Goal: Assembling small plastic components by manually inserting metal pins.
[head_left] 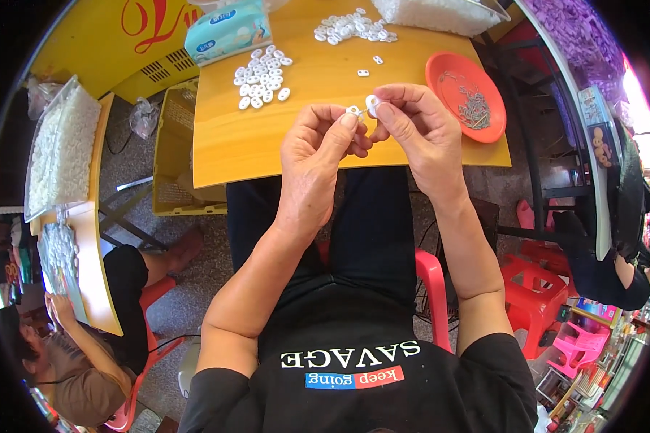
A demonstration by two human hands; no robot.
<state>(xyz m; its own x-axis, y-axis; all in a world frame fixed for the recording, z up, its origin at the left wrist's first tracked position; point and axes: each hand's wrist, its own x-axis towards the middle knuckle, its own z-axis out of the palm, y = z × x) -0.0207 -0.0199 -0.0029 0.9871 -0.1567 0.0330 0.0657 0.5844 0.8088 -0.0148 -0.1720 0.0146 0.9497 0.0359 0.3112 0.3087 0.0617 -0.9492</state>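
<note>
Over the front edge of the wooden table (224, 151), my two hands meet at the fingertips. My left hand (310, 159) pinches a small white plastic piece (353, 110) with a ring-like opening. A white oval piece (372, 103) is gripped between the thumb and fingers of my right hand (427, 141). Something thin, seemingly a metal pin, spans the short gap between both pieces. White ovals with two holes lie in a pile (262, 78) to the left. Beside my right hand sits a red plate (440, 68) holding grey metal pins (475, 110).
Farther back are a heap of white pieces (350, 29), two loose pieces, a blue tissue pack (227, 32) and a clear tub (440, 14). A yellow crate (167, 195) stands left below the table. One person (87, 368) sits at left, another at right near red stools (531, 296).
</note>
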